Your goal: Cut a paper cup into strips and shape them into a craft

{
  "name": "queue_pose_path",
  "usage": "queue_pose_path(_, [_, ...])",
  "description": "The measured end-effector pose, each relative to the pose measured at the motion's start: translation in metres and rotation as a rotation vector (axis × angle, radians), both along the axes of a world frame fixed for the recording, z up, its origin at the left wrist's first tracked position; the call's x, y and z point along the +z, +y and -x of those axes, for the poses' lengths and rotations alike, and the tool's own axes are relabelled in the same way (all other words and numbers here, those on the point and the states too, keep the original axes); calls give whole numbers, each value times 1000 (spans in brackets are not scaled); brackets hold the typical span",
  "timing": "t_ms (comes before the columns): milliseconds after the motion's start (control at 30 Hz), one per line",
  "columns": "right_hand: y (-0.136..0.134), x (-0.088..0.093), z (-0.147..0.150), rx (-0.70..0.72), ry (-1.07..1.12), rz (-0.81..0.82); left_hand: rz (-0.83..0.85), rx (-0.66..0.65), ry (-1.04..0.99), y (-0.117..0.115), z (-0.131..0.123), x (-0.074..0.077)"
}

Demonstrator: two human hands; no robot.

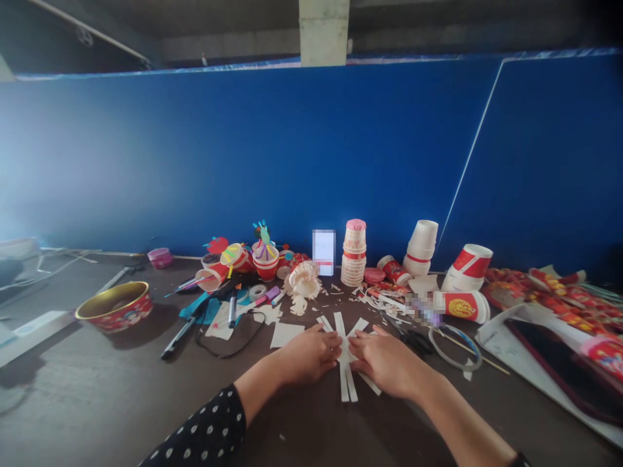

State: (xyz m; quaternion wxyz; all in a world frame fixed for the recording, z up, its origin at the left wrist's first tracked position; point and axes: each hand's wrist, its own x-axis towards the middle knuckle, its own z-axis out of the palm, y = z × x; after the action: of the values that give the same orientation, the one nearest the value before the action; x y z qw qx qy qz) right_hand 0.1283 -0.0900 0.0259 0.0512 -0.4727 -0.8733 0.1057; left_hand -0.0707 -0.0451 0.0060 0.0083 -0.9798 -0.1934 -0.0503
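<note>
White paper strips (344, 357) fan out on a dark tabletop (121, 395) between a person's left hand (311, 353) and right hand (389, 360), about equally near, fingers extended and resting over them, the central strips running lengthwise away from the body.

Paper strips (343, 353) partly covered
Left hand (309, 353) and right hand (387, 360) hide parts; the upright screen (324, 250) is blurred, the right sleeve (520, 460) mostly out of sight.

It's a craft workspace, clearly: paper strips (344, 353), markers (232, 309) and paper cups (354, 267) crowd the dark surface (97, 395), a blue partition (292, 149) (concrete pillar (324, 32) above it) standing right behind.
</note>
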Motion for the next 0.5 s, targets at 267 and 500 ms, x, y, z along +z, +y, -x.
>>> queue_pose_path(267, [2, -4, 2, 34, 96, -71, -11, 39, -33, -5, 0, -2])
queue_pose_path(500, [-5, 4, 9, 5, 91, -19, -24, 115, -92, -10, -6, -3])
